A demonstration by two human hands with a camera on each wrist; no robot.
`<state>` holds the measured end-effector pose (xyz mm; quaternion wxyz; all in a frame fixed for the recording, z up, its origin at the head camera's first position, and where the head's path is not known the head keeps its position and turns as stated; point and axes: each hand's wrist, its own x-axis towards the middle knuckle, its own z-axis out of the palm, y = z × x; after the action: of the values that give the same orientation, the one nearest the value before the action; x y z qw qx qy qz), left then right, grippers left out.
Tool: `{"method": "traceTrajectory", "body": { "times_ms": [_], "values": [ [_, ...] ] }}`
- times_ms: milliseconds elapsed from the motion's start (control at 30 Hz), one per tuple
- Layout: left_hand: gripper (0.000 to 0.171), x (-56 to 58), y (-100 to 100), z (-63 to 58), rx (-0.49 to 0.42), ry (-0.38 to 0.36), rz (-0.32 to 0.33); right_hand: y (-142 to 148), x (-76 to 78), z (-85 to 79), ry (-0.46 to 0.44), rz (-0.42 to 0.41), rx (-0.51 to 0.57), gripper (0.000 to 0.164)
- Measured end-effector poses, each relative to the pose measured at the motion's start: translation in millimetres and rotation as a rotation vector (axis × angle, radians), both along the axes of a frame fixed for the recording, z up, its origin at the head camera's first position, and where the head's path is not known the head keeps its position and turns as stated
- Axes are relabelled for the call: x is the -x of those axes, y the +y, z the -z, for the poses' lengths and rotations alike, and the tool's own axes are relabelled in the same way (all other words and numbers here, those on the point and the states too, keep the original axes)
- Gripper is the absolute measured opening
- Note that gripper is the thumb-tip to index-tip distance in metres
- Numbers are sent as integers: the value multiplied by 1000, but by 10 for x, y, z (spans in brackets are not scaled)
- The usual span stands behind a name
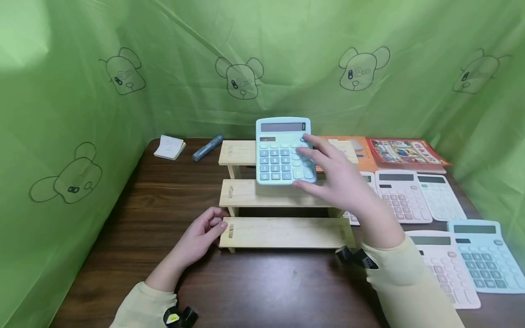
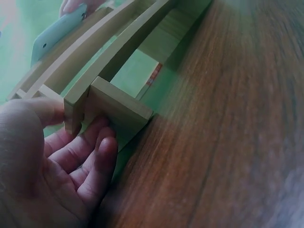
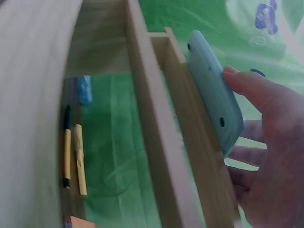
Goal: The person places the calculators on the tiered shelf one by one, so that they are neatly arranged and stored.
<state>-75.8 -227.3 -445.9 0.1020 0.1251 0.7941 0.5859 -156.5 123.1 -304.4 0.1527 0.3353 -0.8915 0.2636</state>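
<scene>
Cream sleeves [image 1: 410,282] come closest, entering at seven and four o'clock, with a small black camera [image 1: 172,316] at the left cuff. Taking the three-tier wooden shelf [image 1: 283,232] as the dial's centre, the left hand [image 1: 203,232] is at eight o'clock, thumb and fingers pinching the lowest tier's end. The right hand [image 1: 340,175] grips a light-blue calculator [image 1: 275,152] by its right side and lower edge; it is at twelve o'clock, face forward at the top tier, though whether it rests there cannot be told. A pink calculator [image 1: 402,196] lies at three o'clock, a second blue calculator [image 1: 486,255] at four, an orange booklet [image 1: 366,159] at two and a white notepad [image 1: 169,146] at ten.
</scene>
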Motion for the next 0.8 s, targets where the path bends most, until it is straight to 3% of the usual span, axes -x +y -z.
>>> {"method": "traceTrajectory", "body": {
  "times_ms": [200, 300, 433, 633, 800],
  "values": [
    [41, -41, 52, -116, -76, -46, 18, -156, -2, 86, 53, 13, 27, 69],
    [47, -39, 46, -114, -115, -80, 33, -215, -11, 112, 63, 16, 36, 68],
    [42, -3, -2, -12, -158, -97, 56, -231, -23, 123, 60, 2, 58, 63],
    [37, 3, -12, -4, -287, -175, 98, -288, -2, 159, 103, -29, 152, 50],
    [37, -6, 0, 15, -384, -241, 124, -371, -5, 194, 134, 2, 162, 46]
  ]
}}
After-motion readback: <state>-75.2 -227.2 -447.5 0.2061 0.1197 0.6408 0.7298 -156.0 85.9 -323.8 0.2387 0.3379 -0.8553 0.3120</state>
